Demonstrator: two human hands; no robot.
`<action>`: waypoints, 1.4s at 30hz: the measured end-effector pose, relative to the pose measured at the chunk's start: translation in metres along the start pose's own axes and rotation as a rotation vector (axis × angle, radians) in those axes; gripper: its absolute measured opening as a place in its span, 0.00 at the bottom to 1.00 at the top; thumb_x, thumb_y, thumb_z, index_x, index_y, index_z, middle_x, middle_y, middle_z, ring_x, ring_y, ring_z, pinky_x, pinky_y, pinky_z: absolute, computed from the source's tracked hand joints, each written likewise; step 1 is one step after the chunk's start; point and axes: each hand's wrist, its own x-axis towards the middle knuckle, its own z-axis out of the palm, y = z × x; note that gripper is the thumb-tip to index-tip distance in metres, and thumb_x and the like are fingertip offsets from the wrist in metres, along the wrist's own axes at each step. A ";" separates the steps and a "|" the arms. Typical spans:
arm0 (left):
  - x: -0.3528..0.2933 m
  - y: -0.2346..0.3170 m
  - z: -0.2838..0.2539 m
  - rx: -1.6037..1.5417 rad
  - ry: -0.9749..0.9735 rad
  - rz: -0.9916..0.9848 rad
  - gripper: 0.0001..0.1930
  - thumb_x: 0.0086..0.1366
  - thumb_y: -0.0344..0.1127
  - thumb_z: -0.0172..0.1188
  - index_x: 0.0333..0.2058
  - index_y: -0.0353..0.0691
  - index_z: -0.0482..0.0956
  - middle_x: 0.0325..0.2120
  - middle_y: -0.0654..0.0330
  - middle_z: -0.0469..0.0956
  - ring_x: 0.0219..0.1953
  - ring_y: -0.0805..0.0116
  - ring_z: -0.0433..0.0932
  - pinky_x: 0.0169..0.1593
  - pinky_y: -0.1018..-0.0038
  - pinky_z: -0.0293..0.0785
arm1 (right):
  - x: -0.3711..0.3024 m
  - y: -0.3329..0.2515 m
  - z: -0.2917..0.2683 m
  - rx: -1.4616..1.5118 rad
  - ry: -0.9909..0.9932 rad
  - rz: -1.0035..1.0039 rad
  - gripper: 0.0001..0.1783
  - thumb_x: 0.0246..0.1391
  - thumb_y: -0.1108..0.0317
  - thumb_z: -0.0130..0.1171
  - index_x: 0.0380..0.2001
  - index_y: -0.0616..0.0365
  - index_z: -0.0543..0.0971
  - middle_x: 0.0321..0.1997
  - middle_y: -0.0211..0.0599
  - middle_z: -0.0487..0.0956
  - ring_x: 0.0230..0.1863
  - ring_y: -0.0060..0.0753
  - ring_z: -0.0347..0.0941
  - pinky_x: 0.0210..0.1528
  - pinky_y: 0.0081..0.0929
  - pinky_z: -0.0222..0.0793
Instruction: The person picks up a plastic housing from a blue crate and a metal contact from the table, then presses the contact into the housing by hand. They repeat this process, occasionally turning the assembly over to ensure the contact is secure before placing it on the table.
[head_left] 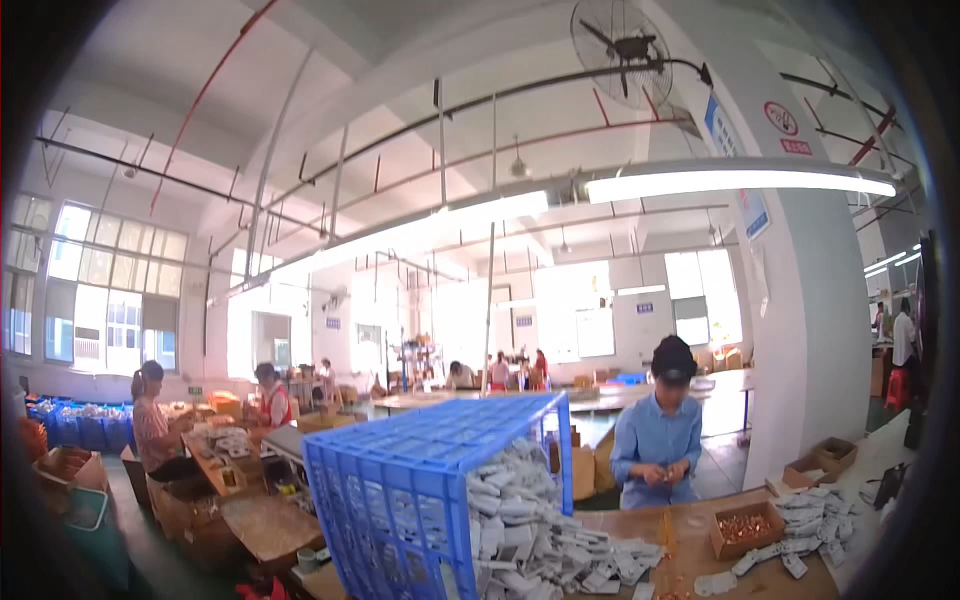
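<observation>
Neither of my hands shows in the head view. A blue plastic crate (400, 450) with slatted walls lies tipped on its side on the wooden worktable (690, 575). Small white and grey pieces (560, 555) spill out of its open side in a heap across the tabletop. To the right, a small cardboard box (734, 548) holds many tiny copper-coloured parts (746, 526). Beside it lies another pile of white pieces (815, 520), with a few stretching toward the near edge.
Across the table a person in a blue shirt (655, 440) holds something small in both hands. Open cardboard boxes (820, 462) stand at the far right, near a white pillar (800, 330). Other people work at tables (215, 450) on the left. A lit tube lamp (740, 184) hangs overhead.
</observation>
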 end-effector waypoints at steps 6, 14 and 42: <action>-0.029 0.044 0.000 -0.104 -0.049 -0.262 0.13 0.60 0.35 0.62 0.43 0.38 0.77 0.33 0.48 0.77 0.36 0.56 0.77 0.43 0.67 0.74 | 0.068 0.013 -0.070 1.318 -0.663 1.265 0.16 0.56 0.62 0.54 0.48 0.49 0.72 0.48 0.47 0.78 0.48 0.47 0.77 0.47 0.39 0.72; 0.003 0.064 -0.033 0.149 0.141 -0.419 0.22 0.56 0.33 0.62 0.52 0.40 0.73 0.44 0.51 0.76 0.47 0.50 0.74 0.53 0.63 0.70 | 0.094 0.021 -0.100 1.709 -0.662 1.147 0.13 0.53 0.78 0.49 0.42 0.58 0.76 0.35 0.43 0.80 0.38 0.35 0.77 0.44 0.29 0.72; -0.027 0.066 -0.036 0.141 -0.112 -0.588 0.15 0.57 0.32 0.63 0.44 0.39 0.78 0.37 0.53 0.80 0.38 0.55 0.80 0.41 0.69 0.77 | 0.092 0.028 -0.127 1.449 -1.030 1.023 0.07 0.49 0.76 0.59 0.34 0.60 0.78 0.25 0.41 0.81 0.26 0.27 0.78 0.31 0.24 0.72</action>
